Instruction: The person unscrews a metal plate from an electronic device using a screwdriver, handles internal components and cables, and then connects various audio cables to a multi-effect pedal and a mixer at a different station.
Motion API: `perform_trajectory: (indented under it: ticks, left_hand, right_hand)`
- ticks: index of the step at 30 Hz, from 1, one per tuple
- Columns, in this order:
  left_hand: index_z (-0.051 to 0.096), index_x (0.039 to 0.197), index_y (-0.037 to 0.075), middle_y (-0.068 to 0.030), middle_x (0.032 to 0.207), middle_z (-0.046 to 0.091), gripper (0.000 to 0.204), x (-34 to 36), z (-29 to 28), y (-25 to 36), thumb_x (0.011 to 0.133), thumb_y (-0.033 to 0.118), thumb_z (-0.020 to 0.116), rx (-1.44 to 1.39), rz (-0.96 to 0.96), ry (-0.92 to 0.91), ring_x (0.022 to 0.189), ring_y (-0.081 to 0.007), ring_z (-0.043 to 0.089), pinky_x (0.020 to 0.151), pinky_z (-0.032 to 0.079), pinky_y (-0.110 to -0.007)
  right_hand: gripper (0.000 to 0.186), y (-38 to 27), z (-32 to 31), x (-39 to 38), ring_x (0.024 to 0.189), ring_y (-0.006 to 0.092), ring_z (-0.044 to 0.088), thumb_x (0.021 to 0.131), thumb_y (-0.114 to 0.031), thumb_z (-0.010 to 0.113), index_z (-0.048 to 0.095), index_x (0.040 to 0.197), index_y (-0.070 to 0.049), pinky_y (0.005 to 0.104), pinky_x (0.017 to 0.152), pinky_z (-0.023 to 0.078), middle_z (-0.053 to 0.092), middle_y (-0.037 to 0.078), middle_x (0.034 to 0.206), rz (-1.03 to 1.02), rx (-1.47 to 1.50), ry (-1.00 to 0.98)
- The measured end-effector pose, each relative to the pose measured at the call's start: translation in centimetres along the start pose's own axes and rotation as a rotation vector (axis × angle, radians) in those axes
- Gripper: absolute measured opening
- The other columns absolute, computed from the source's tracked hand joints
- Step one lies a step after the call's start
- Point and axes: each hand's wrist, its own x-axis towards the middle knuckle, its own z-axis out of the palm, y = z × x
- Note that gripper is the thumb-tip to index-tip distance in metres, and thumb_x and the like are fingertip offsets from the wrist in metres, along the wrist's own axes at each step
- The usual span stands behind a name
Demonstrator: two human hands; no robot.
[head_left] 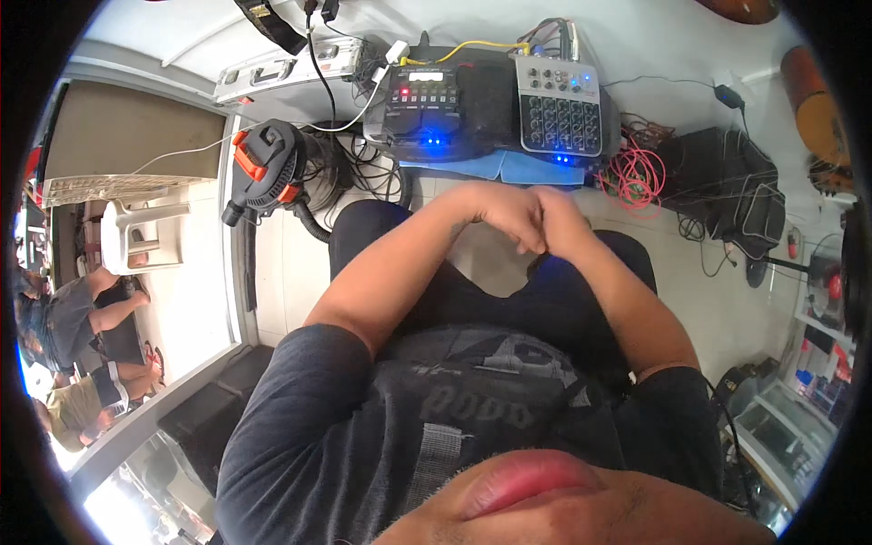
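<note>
My left hand (509,214) and my right hand (559,223) meet above the gap between my knees. The left hand's fingers are curled and pressed together, lying against the right hand. Whether anything is inside them is hidden. Most of the right hand's fingers cannot be seen. Beyond the hands, a grey audio mixer (559,113) with several knobs and lit blue lights stands beside a black control unit (422,104) with a lit display and a red light. A blue cloth (495,167) hangs under both devices, nearest to my hands.
An orange-and-black vacuum cleaner (265,168) stands on the left, close to tangled black cables (363,177). Behind it lies a silver hard case (291,77). Pink cable (634,177) and a black bag (727,182) are on the right. Other people sit past the glass at far left.
</note>
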Motion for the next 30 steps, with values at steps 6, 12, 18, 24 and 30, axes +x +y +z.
perform_trajectory:
  ticks: [6, 12, 18, 24, 30]
  left_hand:
    - [0.079, 0.101, 0.008, -0.0128, 0.095, 0.076, 0.026, 5.1, 3.6, -4.6, 0.081, 0.024, 0.076, 0.701, -0.395, -0.197, 0.094, -0.0289, 0.071, 0.078, 0.054, -0.043]
    - [0.077, 0.096, 0.004, -0.0163, 0.095, 0.075, 0.027, 9.0, 6.7, -9.3, 0.073, 0.018, 0.078, 0.531, -0.130, -0.051, 0.095, -0.0344, 0.072, 0.079, 0.054, -0.048]
    - [0.076, 0.095, 0.002, -0.0168, 0.088, 0.074, 0.029, 9.3, 5.6, -8.4, 0.079, 0.025, 0.081, 0.510, -0.073, -0.012, 0.086, -0.0370, 0.071, 0.078, 0.054, -0.049]
    - [0.076, 0.102, 0.004, -0.0184, 0.098, 0.075, 0.032, 7.5, 5.4, -6.7, 0.082, 0.028, 0.080, 0.477, -0.158, 0.119, 0.094, -0.0387, 0.071, 0.082, 0.055, -0.050]
    - [0.075, 0.108, 0.006, -0.0168, 0.103, 0.075, 0.033, 8.3, 5.9, -7.3, 0.082, 0.026, 0.078, 0.583, -0.175, 0.155, 0.096, -0.0378, 0.071, 0.084, 0.056, -0.050]
  right_hand:
    - [0.028, 6.8, 0.7, 2.5, 0.075, 0.0323, 0.071, 0.082, -0.027, 0.070, 0.076, 0.090, -0.001, 0.0445, 0.071, 0.055, 0.074, 0.019, 0.079, 0.200, -0.282, -0.645]
    - [0.036, 9.3, 0.7, 3.3, 0.097, 0.0396, 0.071, 0.085, -0.029, 0.063, 0.075, 0.104, -0.001, 0.0483, 0.085, 0.054, 0.074, 0.023, 0.104, 0.188, -0.367, -0.816]
    - [0.037, 9.2, 0.0, 3.6, 0.106, 0.0399, 0.069, 0.087, -0.023, 0.059, 0.073, 0.113, -0.001, 0.0482, 0.089, 0.053, 0.072, 0.024, 0.114, 0.187, -0.364, -0.755]
    - [0.037, 8.1, -0.2, 3.3, 0.105, 0.0395, 0.069, 0.088, -0.024, 0.056, 0.074, 0.112, -0.002, 0.0482, 0.088, 0.053, 0.072, 0.024, 0.113, 0.221, -0.341, -0.748]
    - [0.038, 10.0, 0.4, 3.2, 0.102, 0.0397, 0.070, 0.090, -0.025, 0.055, 0.074, 0.111, -0.001, 0.0493, 0.087, 0.053, 0.072, 0.024, 0.112, 0.245, -0.362, -0.765]
